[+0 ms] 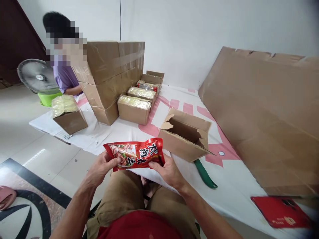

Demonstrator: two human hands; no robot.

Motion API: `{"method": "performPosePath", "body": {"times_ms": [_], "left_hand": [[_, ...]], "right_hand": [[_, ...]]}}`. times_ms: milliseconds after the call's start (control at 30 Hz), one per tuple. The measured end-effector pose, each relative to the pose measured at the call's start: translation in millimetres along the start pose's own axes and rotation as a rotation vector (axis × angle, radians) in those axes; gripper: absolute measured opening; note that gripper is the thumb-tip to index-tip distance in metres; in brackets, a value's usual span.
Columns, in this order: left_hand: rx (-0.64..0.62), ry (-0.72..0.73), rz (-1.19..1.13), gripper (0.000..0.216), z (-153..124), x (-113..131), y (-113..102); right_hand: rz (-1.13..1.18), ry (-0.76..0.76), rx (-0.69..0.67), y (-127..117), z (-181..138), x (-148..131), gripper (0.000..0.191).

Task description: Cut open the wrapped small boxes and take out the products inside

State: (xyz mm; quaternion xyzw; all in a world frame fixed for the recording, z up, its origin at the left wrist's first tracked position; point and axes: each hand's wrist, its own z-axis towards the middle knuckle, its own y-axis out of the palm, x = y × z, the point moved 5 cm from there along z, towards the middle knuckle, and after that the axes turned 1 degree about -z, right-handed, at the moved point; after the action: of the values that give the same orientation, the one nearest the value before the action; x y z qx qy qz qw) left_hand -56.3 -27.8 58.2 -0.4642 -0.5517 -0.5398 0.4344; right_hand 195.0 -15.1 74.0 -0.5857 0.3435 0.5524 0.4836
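Above the lap, at the near edge of the cloth-covered table: one red packet, printed with food and dark characters. Left hand: gripping its left end, thumb on the printed face. Right hand: gripping the opposite end, thumb likewise on the face. Just beyond, to the right: one open carton, torn flaps, with a green handle lying beside it. Farther back: a row of small cartons, yellowish wrapping on the nearer tops, alongside stacked, taped cartons. Far right: one large cardboard piece; near it, one red phone. Behind the stack, left: one person in purple; one fan.
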Motion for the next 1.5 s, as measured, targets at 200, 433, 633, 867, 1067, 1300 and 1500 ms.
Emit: {"method": "performPosePath", "body": {"times_ms": [200,433,633,867,1067,1300,1500], "left_hand": [[0.195,-0.027,0.198,0.035,47.5,-25.1,-35.4],[0.274,0.126,0.212,0.036,166.0,-18.9,-57.1],[0.406,0.195,0.323,0.055,241.7,-40.7,-69.5],[0.465,0.227,0.482,0.062,247.4,-69.2,-69.3],[0.550,0.313,0.611,0.068,202.9,-51.1,-55.4],[0.261,0.596,0.703,0.041,118.6,-44.3,17.3],[0.028,0.526,0.569,0.049,103.2,-49.9,83.9]], "right_hand": [[-0.057,0.042,0.145,26.7,56.0,52.1,0.028],[-0.091,0.021,0.332,31.0,153.7,79.0,0.031],[-0.184,0.066,0.510,23.2,210.3,106.3,0.038],[-0.295,0.078,0.498,16.6,217.7,129.0,0.022],[-0.352,0.022,0.590,26.8,179.7,110.5,0.050],[-0.591,-0.454,0.216,38.8,30.1,48.6,0.037],[-0.790,-0.530,0.496,-49.8,-85.3,-6.4,0.036]]}}
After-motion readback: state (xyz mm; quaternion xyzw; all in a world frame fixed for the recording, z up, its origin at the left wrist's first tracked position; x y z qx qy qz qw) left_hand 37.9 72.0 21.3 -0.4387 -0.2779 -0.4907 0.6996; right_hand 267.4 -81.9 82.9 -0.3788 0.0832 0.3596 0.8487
